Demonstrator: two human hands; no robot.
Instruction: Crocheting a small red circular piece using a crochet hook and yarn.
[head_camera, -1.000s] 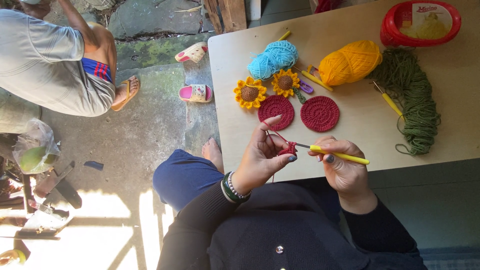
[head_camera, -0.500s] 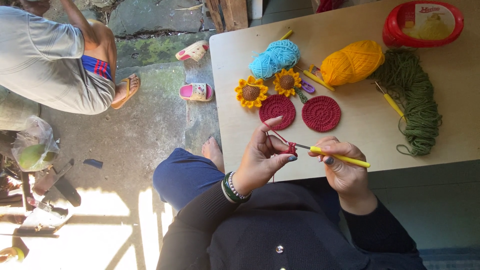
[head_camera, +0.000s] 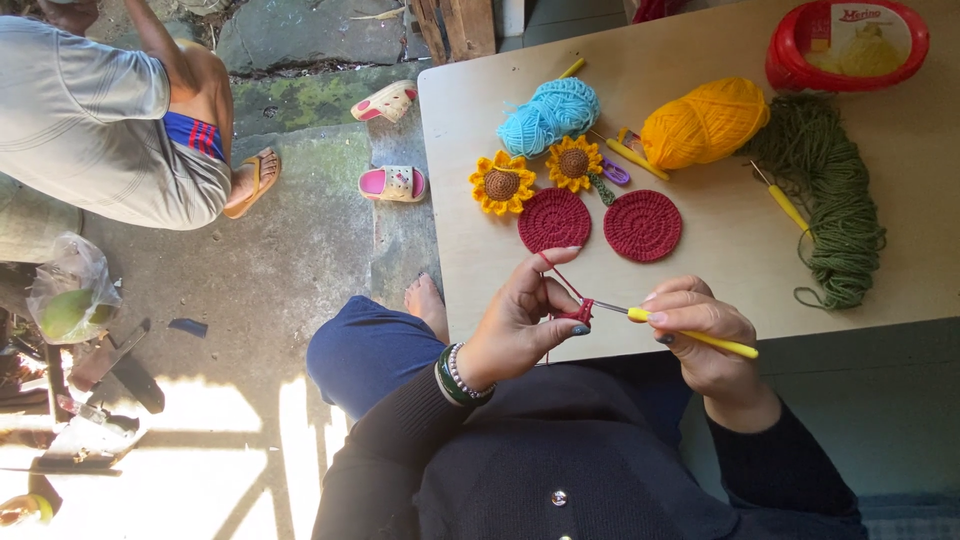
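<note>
My left hand (head_camera: 520, 320) pinches a small dark red crochet piece (head_camera: 580, 315), with red yarn running up over its index finger. A yellow-handled crochet hook (head_camera: 690, 335) is held in my right hand (head_camera: 700, 325), its metal tip in the red piece. Both hands hover over the near edge of the wooden table (head_camera: 720, 270). Just beyond them lie two finished dark red crochet circles (head_camera: 555, 220) (head_camera: 642, 226) and two crochet sunflowers (head_camera: 502, 184) (head_camera: 574, 163).
On the table are a blue yarn ball (head_camera: 548, 115), a yellow yarn ball (head_camera: 703, 122), a loose green yarn skein (head_camera: 830, 190), spare hooks and a red lidded tub (head_camera: 848, 45). Another person (head_camera: 100, 130) crouches at left on the stone floor near pink sandals (head_camera: 392, 183).
The hands stay at the table's near edge; the left fingers and hook shift only slightly around the red piece.
</note>
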